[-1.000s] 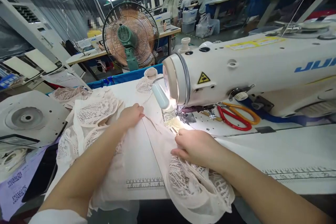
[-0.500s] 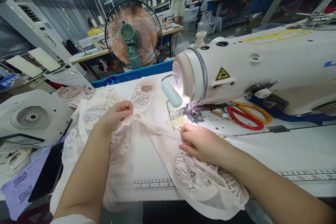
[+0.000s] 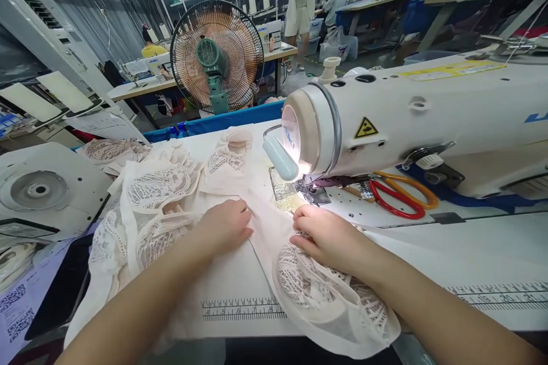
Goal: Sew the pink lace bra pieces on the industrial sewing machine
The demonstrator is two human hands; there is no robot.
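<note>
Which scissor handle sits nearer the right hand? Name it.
The red scissor handle; the orange scissor handle lies behind it, farther from the right hand.

"Near sewing machine (image 3: pixel 385 111), markings?"

"Faint blue JUKI on the end cap (image 3: pixel 290 136); blue lettering (image 3: pixel 537 118), cut off at the right edge; warning triangle (image 3: pixel 366 128), black and yellow; yellow label (image 3: pixel 454 71), print too small to read."

"Table (image 3: pixel 244 328)?"

"Printed ruler (image 3: pixel 244 310), figures 4 to 8 legible at left."

"Remainder?"

"JUKI, once each on two background sewing machines (image 3: pixel 157 62); QR codes (image 3: pixel 20 324), two, on a lilac sheet (image 3: pixel 43 280)."
</note>
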